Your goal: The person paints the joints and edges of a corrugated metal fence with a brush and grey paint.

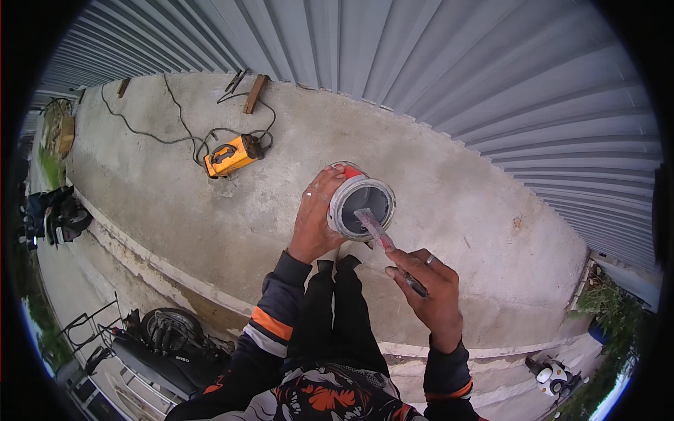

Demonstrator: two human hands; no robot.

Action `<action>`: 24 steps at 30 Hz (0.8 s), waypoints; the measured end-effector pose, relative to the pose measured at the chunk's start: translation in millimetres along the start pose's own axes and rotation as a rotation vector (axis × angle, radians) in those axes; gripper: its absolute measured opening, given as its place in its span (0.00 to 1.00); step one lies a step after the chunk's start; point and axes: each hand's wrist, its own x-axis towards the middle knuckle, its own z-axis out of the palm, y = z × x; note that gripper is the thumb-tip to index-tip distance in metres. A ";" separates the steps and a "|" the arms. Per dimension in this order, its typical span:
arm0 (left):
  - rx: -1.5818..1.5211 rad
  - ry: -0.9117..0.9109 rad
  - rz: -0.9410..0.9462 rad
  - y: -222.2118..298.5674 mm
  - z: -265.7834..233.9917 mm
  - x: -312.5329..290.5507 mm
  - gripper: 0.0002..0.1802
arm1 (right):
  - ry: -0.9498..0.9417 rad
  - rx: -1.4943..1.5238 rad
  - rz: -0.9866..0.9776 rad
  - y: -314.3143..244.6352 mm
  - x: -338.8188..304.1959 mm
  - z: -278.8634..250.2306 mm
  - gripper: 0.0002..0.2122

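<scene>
My left hand (318,214) is wrapped round the side of a paint can (349,170), which has a red patch on its outside and grey paint smeared along its rim. The can is tilted so that its open mouth faces me, with grey paint inside. A paintbrush (373,228) with a paint-smeared head reaches into the mouth. Its dark handle end shows below the fingers of my right hand (430,289), which is closed round the handle. The bristle tip rests at the grey paint or the inner wall; which one I cannot tell.
On the concrete floor (281,140) lies a yellow-orange machine (232,156) with black cables, a wooden block (255,94) beyond it. Grey corrugated metal sheeting (435,63) rises along the far side. A black motorcycle (165,354) stands low on the left, a white scooter (556,379) low on the right.
</scene>
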 end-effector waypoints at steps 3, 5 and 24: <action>0.013 0.004 0.026 2.3 -1.6 13.0 0.59 | 0.053 0.058 -0.114 1.6 21.4 -2.6 0.18; 0.028 -0.034 0.061 1.9 -1.0 22.6 0.59 | -0.008 0.046 -0.079 -6.3 38.1 -13.2 0.16; -0.063 0.073 0.109 42.9 36.7 82.0 0.55 | -0.069 -0.193 -0.224 5.9 64.2 -93.5 0.19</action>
